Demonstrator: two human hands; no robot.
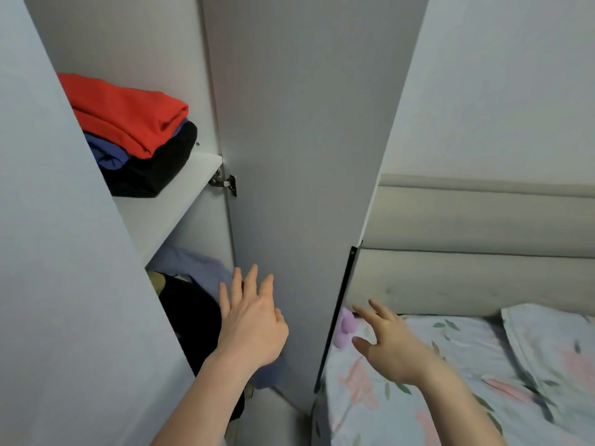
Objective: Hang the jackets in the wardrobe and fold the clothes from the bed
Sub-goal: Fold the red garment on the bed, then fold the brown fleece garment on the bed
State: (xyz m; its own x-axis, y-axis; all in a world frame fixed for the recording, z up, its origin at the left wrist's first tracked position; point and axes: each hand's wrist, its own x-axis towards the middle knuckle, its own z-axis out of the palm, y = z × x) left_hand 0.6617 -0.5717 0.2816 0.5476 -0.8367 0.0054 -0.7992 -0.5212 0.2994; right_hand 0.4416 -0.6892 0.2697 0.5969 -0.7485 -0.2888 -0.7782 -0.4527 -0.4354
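Both hands empty, in front of the open wardrobe (pixel 128 46). Left hand (pixel 251 323) at about 6 o'clock in the view, fingers spread and straight, reaching toward the inner face of the right-hand door (pixel 299 156); contact with the panel cannot be told. Right hand (pixel 391 346) at 5 o'clock, fingers loosely spread, thumb apart, gripping nothing, hovering near the door's dark edge strip (pixel 338 317) over the bed (pixel 418 397). Judged step: between garments, or handling the door, with hanging and folding seemingly well along. Folded stack on the shelf (pixel 167 207) at 10 o'clock: red garment (pixel 125 114) on top, blue piece (pixel 106 154) beneath, black piece (pixel 154 169) at the bottom, edges fairly square. Below the shelf at 7 o'clock, a black garment (pixel 193 320) and a pale lilac-blue one (pixel 199 265) hang close together; hangers and rail not visible. Visible bed shows only floral sheet, pillow (pixel 553 355), a small purple object (pixel 347 326) by the headboard (pixel 483 278). Next move likely needs a turn toward the unseen bed to check for leftovers, or a push on the door.
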